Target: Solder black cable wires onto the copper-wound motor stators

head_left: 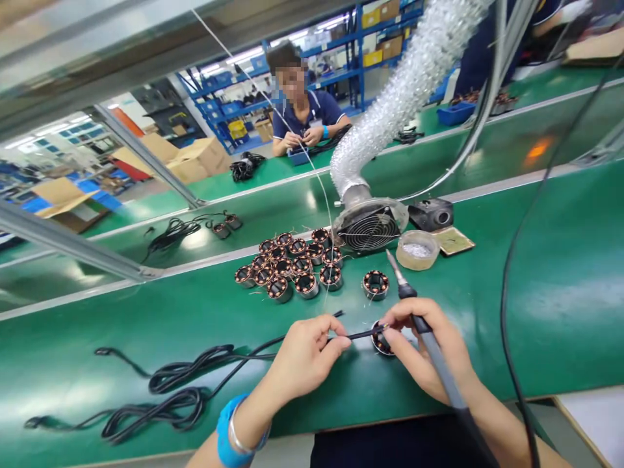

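My left hand (309, 354) pinches a black cable (361, 335) between thumb and fingers, a little back from its end. With its fingertips closed at the cable's thin wire ends, my right hand (433, 348) also carries a soldering iron (441, 377), whose tip points away from me. Just under the cable end sits a ring-shaped motor stator (381, 346) with copper windings, partly covered by my right fingers. A second stator (375, 285) stands alone beyond it. Two coiled black cables (156, 413) lie to the left, and another cable end shows just behind my left fingers.
Several stators (292, 263) stand grouped on the green bench (560, 279). Behind are a fume fan (370, 227) with a foil duct (404, 97), a round tub (417, 250) and a sponge tray (454, 240). A hanging black cord (509, 312) crosses at right. A co-worker (309, 117) sits opposite.
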Demonstrator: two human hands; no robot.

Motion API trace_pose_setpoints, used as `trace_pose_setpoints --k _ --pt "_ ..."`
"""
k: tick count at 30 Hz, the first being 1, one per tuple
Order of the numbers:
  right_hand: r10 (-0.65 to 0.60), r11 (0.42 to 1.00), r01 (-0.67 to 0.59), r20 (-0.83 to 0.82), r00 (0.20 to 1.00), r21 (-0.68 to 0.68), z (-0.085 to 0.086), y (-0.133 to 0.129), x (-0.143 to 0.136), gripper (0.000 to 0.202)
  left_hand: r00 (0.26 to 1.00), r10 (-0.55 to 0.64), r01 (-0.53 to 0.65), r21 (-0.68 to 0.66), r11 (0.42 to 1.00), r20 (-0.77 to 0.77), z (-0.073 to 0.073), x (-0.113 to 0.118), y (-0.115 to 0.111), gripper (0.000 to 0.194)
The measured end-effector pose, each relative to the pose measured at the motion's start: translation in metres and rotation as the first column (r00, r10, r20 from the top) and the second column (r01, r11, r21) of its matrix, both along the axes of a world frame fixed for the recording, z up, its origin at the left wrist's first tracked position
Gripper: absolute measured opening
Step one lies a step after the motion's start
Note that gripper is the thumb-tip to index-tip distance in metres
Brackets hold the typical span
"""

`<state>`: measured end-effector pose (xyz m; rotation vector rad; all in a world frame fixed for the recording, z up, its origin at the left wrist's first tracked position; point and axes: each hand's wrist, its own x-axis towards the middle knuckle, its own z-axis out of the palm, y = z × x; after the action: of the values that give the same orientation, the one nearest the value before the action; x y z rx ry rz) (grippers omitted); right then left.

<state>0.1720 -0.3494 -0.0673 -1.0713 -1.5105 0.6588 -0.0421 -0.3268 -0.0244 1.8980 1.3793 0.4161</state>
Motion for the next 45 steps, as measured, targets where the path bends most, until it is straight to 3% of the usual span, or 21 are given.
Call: trace_pose_setpoints --k 4,6,11,14,18,22,26,30,32,34,38,41,45 --pt "0.085 0.996 -0.085 -0.008 0.996 0.013 0.004 0.0 -0.004 0.024 0.995 -0.085 0.094 -0.2 0.975 0.05 -0.006 -0.006 0.014 0.022" --pt "0.1 0.995 -0.1 0.001 0.995 0.018 0.005 -0.001 -0.006 0.025 0.981 -0.152 0.175 -0.219 0.96 0.118 -0.006 -0.006 0.021 0.028" --pt "0.083 0.993 -0.082 -0.004 0.997 0.081 0.007 0.0 -0.014 0.023 0.934 -0.272 0.246 0.135 0.96 0.232 -0.005 0.007 0.025 0.044" --pt "-0.011 0.992 0.013 -0.015 1.0 0.125 0.005 0.001 -0.021 0.021 0.892 -0.326 0.282 0.178 0.943 0.314 -0.01 0.016 0.02 0.046" --pt "-0.105 0.981 0.112 -0.053 0.993 0.156 0.003 0.003 -0.032 0.022 0.864 -0.173 0.244 -0.092 0.965 0.473 -0.024 0.021 0.012 0.042" --pt "-0.17 0.976 0.172 -0.026 0.985 0.133 0.001 0.002 -0.044 0.015 0.805 0.041 0.098 -0.2 0.975 0.592 -0.034 0.024 0.006 0.041" --pt "-0.239 0.966 0.238 0.0 0.971 0.1 0.0 -0.002 -0.058 0.013 0.66 0.271 0.038 -0.391 0.92 0.7 -0.038 0.027 0.004 0.047" --pt "-0.267 0.955 0.257 0.057 0.962 0.148 -0.002 -0.006 -0.068 0.016 0.608 0.342 0.08 -0.484 0.871 0.716 -0.038 0.023 0.005 0.051" --pt "-0.263 0.943 0.232 0.109 0.958 0.24 -0.002 -0.006 -0.068 0.017 0.638 0.32 0.072 -0.468 0.881 0.7 -0.037 0.019 0.007 0.05" --pt "-0.241 0.932 0.184 0.155 0.958 0.312 0.0 -0.006 -0.062 0.019 0.728 0.232 0.053 -0.391 0.919 0.645 -0.034 0.014 0.007 0.044" --pt "-0.148 0.96 0.09 0.206 0.967 0.263 0.009 0.002 -0.04 0.026 0.904 -0.014 0.09 -0.157 0.983 0.427 -0.026 0.006 0.007 0.028" --pt "-0.001 0.99 -0.036 0.268 0.963 0.134 0.017 0.012 -0.027 0.028 0.937 -0.099 0.148 -0.123 0.981 0.335 -0.024 0.006 0.006 0.021" --pt "0.18 0.975 -0.212 0.318 0.931 0.068 0.022 0.023 -0.024 0.024 0.929 -0.091 0.156 -0.158 0.975 0.359 -0.027 0.01 0.007 0.017"
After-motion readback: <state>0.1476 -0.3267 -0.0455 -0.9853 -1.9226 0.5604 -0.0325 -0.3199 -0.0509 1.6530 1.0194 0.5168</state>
